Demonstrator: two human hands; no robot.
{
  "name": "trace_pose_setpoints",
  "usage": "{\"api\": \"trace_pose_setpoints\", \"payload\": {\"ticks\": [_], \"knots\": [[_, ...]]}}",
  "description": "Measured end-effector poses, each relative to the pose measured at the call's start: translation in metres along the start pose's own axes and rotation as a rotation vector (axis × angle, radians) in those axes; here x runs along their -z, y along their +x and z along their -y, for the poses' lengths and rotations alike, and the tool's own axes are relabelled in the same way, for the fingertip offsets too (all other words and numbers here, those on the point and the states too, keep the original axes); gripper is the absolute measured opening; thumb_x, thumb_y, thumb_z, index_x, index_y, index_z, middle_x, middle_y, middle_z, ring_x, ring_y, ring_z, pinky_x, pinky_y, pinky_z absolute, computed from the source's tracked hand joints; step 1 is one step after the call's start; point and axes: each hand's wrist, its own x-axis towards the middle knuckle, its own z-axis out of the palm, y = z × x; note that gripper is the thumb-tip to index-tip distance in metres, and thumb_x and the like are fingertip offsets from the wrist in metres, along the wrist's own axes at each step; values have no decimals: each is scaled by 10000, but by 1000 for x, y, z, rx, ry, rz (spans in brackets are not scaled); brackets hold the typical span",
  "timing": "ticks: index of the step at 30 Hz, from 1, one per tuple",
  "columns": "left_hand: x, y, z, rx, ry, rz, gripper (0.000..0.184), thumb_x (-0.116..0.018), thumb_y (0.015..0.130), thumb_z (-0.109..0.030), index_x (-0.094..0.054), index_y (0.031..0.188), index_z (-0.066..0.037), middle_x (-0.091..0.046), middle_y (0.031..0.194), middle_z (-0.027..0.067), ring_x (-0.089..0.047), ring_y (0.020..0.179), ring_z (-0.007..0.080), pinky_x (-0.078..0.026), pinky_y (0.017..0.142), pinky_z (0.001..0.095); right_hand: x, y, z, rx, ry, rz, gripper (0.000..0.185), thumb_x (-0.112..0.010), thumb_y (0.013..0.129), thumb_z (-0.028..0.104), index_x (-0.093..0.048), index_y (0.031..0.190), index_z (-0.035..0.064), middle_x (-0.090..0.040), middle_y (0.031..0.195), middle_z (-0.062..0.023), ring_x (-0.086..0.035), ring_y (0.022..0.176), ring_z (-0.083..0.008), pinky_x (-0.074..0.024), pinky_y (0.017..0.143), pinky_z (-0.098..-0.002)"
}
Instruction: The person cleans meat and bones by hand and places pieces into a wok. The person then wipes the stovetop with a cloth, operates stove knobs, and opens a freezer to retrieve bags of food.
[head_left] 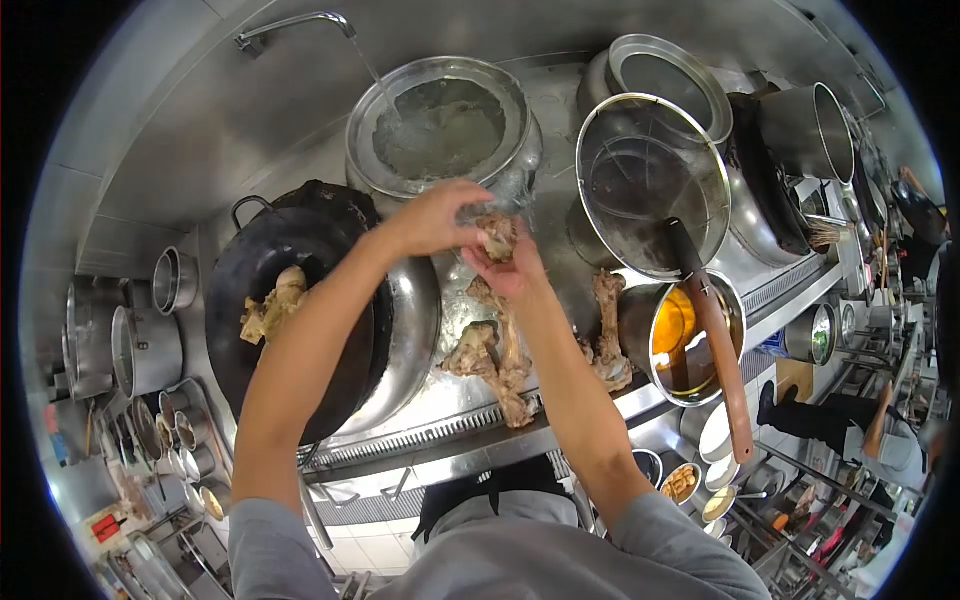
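A meaty bone [497, 235] is between my two hands, just in front of the water-filled pot [362, 150]. My right hand [512, 275] cups it from below and the right, with fingers closed round its lower side. From the left, my left hand [440, 218] grips its near end, fingers curled; the fingertips are partly blurred by splashing water. Below my hands, more large bones with meat scraps [478, 355] lie on the steel counter. Another bone [608, 320] rests to the right of my right forearm.
A tap [300, 22] runs water into the pot. At left, a black wok [240, 260] holds bone pieces [285, 295]. A wide strainer [655, 185] with a wooden handle [725, 370] lies over a pot of orange-brown liquid [675, 320]. Another person [850, 425] stands far right.
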Motion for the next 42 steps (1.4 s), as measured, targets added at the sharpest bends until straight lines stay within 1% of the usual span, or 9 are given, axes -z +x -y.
{"api": "trace_pose_setpoints", "payload": {"ticks": [2,11,15,19,21,24,29,35,42], "knots": [[-27,-11,0,-310,226,-196,361,-686,793,-172,-642,1111,-8,-692,901,130,-658,886,338,-512,817,366,-8,-17,-3,-32,-62,-27,429,-442,984,439,-513,1183,65,-552,1121,-128,-546,1047,-293,-478,946,-468],[-28,-4,-12,122,222,101,304,-664,809,-145,-660,1098,-49,-672,920,196,-664,818,332,-513,749,408,54,5,1,-34,-96,73,396,-495,957,467,-555,1146,124,-582,1084,-69,-582,963,-238,-504,881,-423],[11,29,31,230,130,-471,238,-584,874,-171,-668,1038,-21,-683,844,184,-660,791,363,-516,722,409,43,-4,4,102,-5,-76,431,-512,956,447,-535,1207,97,-585,1123,-110,-601,968,-283,-487,921,-443],[11,47,89,338,631,-549,243,-603,874,-176,-678,1013,9,-707,883,160,-677,735,281,-520,698,353,36,8,9,120,119,31,446,-464,982,423,-517,1224,52,-587,1142,-131,-597,1009,-295,-475,955,-454],[18,52,61,602,-429,-263,290,-619,856,-208,-685,1010,30,-713,915,143,-668,776,245,-515,739,343,28,13,9,108,167,19,445,-441,993,414,-516,1225,41,-589,1145,-134,-596,1020,-294,-473,963,-453],[19,47,17,546,-470,248,308,-628,843,-241,-694,1002,15,-712,899,130,-661,837,203,-506,774,329,8,22,8,90,213,14,400,-392,1012,396,-539,1189,69,-605,1107,-117,-588,1029,-278,-473,966,-444],[2,22,-14,256,-17,180,269,-652,824,-219,-678,963,10,-705,891,126,-657,877,180,-503,786,333,7,22,4,138,109,126,359,-414,1007,367,-538,1193,87,-606,1142,-99,-584,1064,-262,-453,979,-469],[-60,-43,-37,331,29,-232,637,-695,787,-357,-502,1277,1,-532,1239,234,-510,1179,368,-415,991,403,54,-28,1,35,-114,419,340,-543,865,255,-562,1164,94,-610,1149,-100,-580,1061,-286,-446,960,-488],[-105,-91,-89,312,106,-276,641,-738,712,-166,-484,1294,-75,-423,1333,183,-551,1041,436,-481,917,428,58,-69,-27,-47,-43,424,407,-462,914,344,-552,1234,107,-562,1251,-84,-520,1155,-277,-408,1010,-417]]}}
